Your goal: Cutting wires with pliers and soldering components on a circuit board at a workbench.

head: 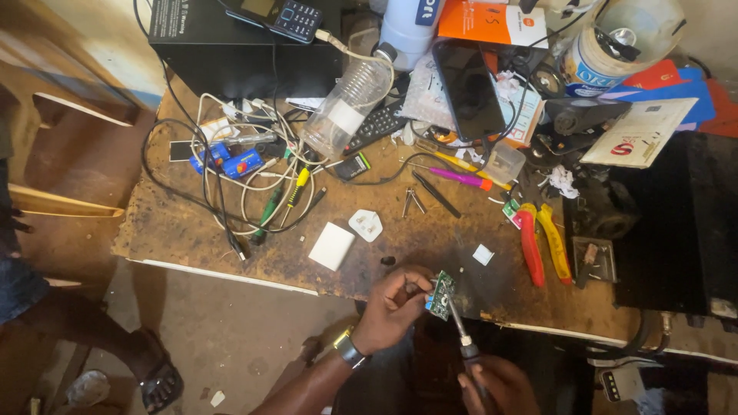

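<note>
My left hand pinches a small green circuit board at the near edge of the worn wooden workbench. A watch sits on that wrist. My right hand, low in the view, grips the dark handle of a soldering iron. Its metal tip points up and touches the lower edge of the board. A white charger casing and a white plug piece lie on the bench just beyond my left hand.
Red and yellow handled pliers, tweezers, screwdrivers, tangled cables, an empty plastic bottle, a black phone and boxes crowd the bench. Another person's sandalled foot rests on the floor at left.
</note>
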